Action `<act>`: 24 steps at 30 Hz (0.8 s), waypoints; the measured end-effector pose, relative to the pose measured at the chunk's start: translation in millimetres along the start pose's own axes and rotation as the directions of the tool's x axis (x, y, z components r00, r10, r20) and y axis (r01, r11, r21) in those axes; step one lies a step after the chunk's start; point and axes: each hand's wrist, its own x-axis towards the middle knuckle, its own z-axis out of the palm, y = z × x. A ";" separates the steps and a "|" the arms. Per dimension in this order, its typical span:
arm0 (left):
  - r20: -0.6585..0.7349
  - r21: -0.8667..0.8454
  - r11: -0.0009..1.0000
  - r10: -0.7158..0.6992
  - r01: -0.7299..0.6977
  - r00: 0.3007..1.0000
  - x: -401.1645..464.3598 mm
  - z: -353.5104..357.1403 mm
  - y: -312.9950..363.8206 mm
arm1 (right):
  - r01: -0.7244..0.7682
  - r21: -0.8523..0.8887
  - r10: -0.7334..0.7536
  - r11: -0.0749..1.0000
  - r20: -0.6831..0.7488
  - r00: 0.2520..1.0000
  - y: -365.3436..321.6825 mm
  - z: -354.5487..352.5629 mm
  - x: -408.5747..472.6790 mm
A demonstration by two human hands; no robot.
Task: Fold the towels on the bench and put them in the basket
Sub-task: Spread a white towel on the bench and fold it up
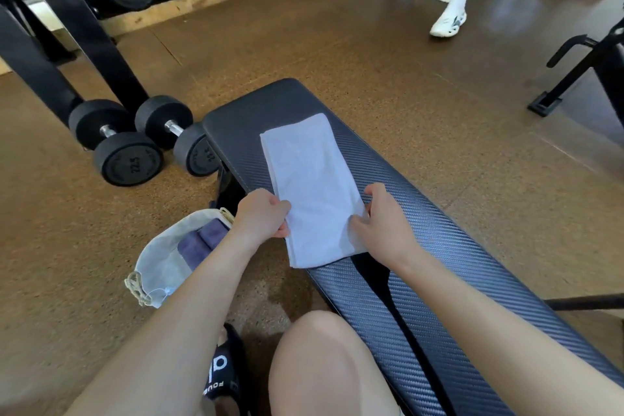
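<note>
Both the left hand (263,213) and right hand (385,223) pinch their fingers on the long edges of a folded white cloth towel (310,186) lying on the black padded tabletop (439,246), beside a pale fabric basket (158,257) on the floor.

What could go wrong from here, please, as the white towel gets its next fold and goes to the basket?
1. The left hand and right hand pinch only the near end of the white towel, so lifting it may let the long folded layers slide apart.
2. The towel's near-left corner overhangs the bench edge and could slip to the floor.
3. The soft basket already holds a purple towel and may sag when loaded.
</note>
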 end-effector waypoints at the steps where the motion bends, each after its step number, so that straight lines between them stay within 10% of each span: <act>1: -0.032 0.071 0.997 0.041 -0.039 0.999 -0.9 0.5 -1.0 | 0.039 -0.051 -0.040 0.998 -0.023 0.999 -1.0 3.0 -0.8; 7: -0.125 0.428 0.870 0.325 -0.244 0.937 -10.2 5.9 0.3 | 0.285 -0.474 -0.362 0.833 -0.077 0.929 -5.0 27.6 -3.7; 17: -0.138 0.447 0.863 0.327 -0.236 0.935 -9.3 5.5 -0.9 | 0.369 -0.558 -0.408 0.743 0.060 0.911 -20.9 44.0 12.3; 24: 0.030 0.793 0.483 0.575 -0.370 0.817 -0.7 19.6 -7.1 | 0.385 -0.530 -0.386 0.755 0.115 0.915 -32.9 48.8 47.6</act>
